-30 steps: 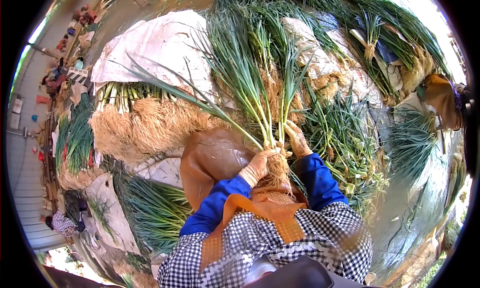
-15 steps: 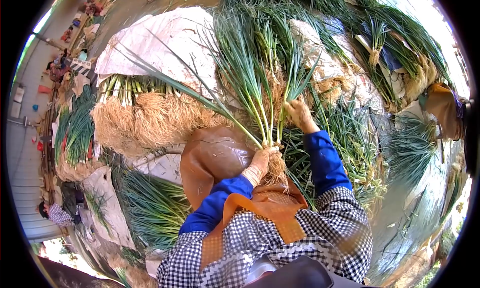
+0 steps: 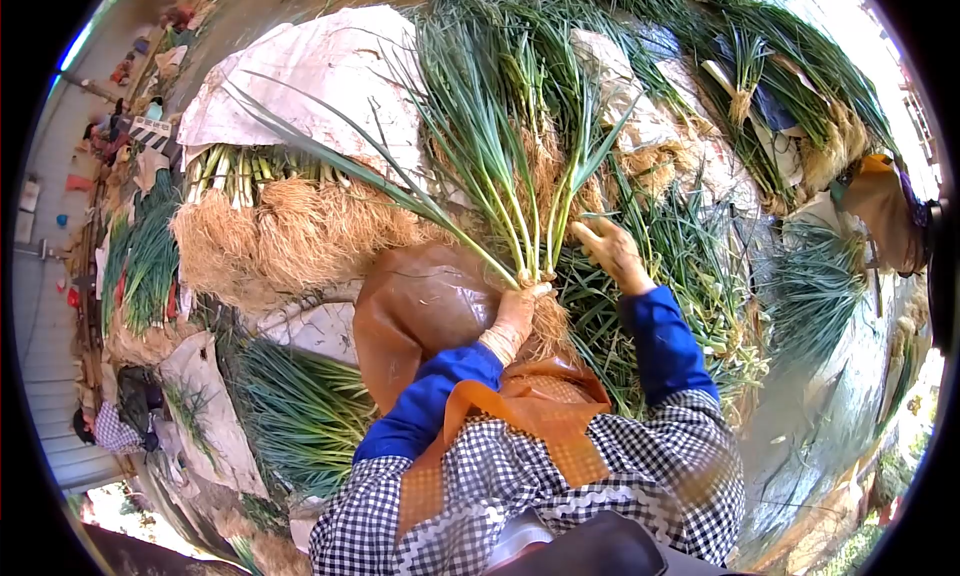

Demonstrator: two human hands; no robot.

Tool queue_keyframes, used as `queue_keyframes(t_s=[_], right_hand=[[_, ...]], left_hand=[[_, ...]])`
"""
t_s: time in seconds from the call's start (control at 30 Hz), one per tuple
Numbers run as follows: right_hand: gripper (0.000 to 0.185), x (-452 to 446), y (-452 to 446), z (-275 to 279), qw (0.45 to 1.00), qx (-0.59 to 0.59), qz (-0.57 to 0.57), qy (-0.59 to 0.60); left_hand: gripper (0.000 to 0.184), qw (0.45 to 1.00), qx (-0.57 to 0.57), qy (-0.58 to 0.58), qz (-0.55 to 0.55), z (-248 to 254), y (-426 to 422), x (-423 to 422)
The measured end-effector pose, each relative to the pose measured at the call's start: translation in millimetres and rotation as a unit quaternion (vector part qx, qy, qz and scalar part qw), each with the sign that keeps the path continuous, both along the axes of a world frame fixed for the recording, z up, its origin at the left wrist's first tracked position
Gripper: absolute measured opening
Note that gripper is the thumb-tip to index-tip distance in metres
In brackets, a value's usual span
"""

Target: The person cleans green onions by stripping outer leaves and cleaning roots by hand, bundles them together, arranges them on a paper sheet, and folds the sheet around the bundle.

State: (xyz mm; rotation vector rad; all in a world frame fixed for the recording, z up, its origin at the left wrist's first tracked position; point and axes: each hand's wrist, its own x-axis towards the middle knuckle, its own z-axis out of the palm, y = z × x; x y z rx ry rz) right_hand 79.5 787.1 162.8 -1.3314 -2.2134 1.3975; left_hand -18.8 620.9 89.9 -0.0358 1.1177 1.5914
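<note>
My left hand (image 3: 513,321) is closed round the base of a small bunch of green onions (image 3: 535,221), just above the brown apron over my lap. The pale stalks fan upward from the grip into long dark green leaves, one leaning far to the left. Tan roots (image 3: 549,328) hang below my fingers. To the right of the stalks is my right hand (image 3: 612,252), thumb and fingers apart and nothing visible in it. Loose green onions and leaf scraps (image 3: 690,276) lie beneath and beyond it.
A white sack cloth (image 3: 310,76) covers part of a root-fringed onion pile (image 3: 300,226) at left. More green onions (image 3: 300,406) lie by my left elbow. Another bundle (image 3: 820,286) rests at far right. At far left, a person in a checked top (image 3: 118,428) is visible.
My right hand has come away from the stalks, moving slightly down and right, and its fingers have opened. My left hand keeps its hold on the bunch.
</note>
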Motion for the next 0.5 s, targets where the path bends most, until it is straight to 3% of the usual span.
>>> queue_keyframes(t_s=[0.03, 0.17, 0.23, 0.27, 0.3, 0.4, 0.43, 0.47, 0.5], right_hand=[[0.042, -18, 3, -10, 0.994, 0.106, -0.005, -0.005], [0.044, -45, 15, -51, 0.989, 0.147, 0.013, -0.013], [0.040, -40, 11, -62, 0.994, -0.045, -0.070, 0.072], [0.035, -35, 10, -80, 0.982, 0.184, -0.049, 0.020], [0.023, -30, 6, -83, 0.965, 0.261, -0.034, 0.011], [0.016, -22, -3, -88, 0.883, 0.454, 0.040, -0.116], [0.018, -20, -8, -88, 0.751, 0.632, 0.149, -0.116], [0.015, -9, -20, -88, 0.854, 0.486, 0.182, -0.042], [0.013, -6, -35, -46, 0.923, 0.323, 0.208, 0.034]], left_hand=[[0.027, 1.000, -0.002, 0.018, 0.007, 1, 0, 2], [0.031, 0.995, 0.051, 0.088, 0.001, 11, -2, 3], [0.029, 0.997, 0.042, 0.059, 0.019, 4, -2, 2], [0.029, 0.999, 0.005, 0.052, 0.010, -3, -2, 1], [0.027, 0.997, 0.024, 0.071, 0.018, 3, -2, 1], [0.024, 0.997, 0.011, 0.080, 0.013, 0, 0, 2], [0.025, 0.996, 0.002, 0.082, 0.015, 1, 0, 2], [0.025, 0.996, -0.008, 0.085, 0.018, 2, -1, 1], [0.025, 0.996, -0.008, 0.086, 0.018, 0, 0, -1]])
